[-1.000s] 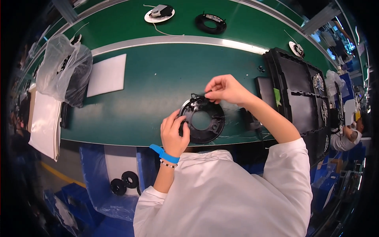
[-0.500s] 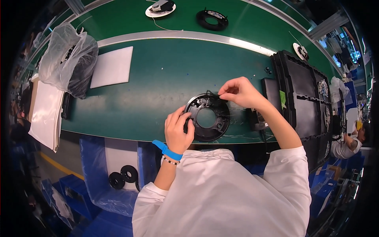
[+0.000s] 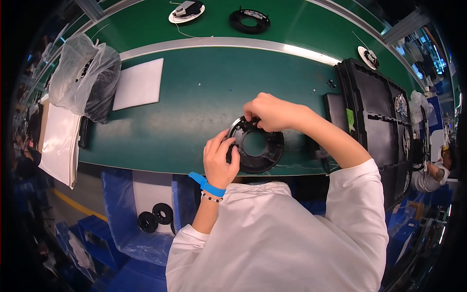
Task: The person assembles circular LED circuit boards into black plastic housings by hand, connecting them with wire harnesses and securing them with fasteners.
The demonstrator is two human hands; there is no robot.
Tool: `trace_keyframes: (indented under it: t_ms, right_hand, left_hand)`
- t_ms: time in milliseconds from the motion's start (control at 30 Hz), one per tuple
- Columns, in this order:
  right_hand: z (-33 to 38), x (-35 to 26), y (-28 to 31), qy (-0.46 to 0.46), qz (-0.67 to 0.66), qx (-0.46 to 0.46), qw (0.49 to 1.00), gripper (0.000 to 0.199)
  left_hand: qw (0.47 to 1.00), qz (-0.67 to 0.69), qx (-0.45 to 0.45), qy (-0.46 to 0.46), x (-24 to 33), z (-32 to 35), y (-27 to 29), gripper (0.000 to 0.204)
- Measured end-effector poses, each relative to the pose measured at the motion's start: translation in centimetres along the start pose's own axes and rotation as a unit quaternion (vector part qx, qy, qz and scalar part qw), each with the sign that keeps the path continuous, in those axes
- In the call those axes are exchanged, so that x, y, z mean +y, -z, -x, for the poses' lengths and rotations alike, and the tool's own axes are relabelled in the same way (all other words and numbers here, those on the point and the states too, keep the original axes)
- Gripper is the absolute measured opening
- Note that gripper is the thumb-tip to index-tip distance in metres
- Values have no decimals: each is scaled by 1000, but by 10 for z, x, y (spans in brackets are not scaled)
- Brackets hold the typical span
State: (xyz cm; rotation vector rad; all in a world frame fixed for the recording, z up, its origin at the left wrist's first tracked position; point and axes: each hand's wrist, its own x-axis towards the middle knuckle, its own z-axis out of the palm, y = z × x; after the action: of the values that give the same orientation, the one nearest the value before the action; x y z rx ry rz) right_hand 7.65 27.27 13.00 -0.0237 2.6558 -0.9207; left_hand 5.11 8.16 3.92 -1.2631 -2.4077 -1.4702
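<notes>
The left hand (image 3: 220, 158) grips the left rim of the black ring (image 3: 271, 155) near the front edge of the green bench (image 3: 185, 117), where uneven pressure from the right hand (image 3: 268, 112), bunched over the top rim (whether holding anything cannot be told), could tilt it.

left grip (image 3: 219, 161) on black ring (image 3: 263, 161), right grip (image 3: 270, 114) over it, green bench (image 3: 189, 114)

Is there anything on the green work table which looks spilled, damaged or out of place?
A few tiny dark pieces lie loose on the dark green tabletop, near the black plastic trays; lying outside any container, they look slightly stray. No damage is evident.
</notes>
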Motion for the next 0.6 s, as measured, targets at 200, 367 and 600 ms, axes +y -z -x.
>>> trace_keyframes:
  t_ms: [200, 367, 600]
  right_hand:
    - [-2, 14, -22, 50, 73, 33, 996, 30]
    - [7, 20, -32, 141, 64, 210, 965, 21]
    - [26, 23, -43, 88, 214, 202, 952, 11]
  left_hand:
    - [1000, 1, -2, 1, -1, 0, 0, 18]
    - [1000, 6, 2, 12, 0, 0, 0, 18]
    - [1000, 8, 4, 3, -1, 0, 0, 19]
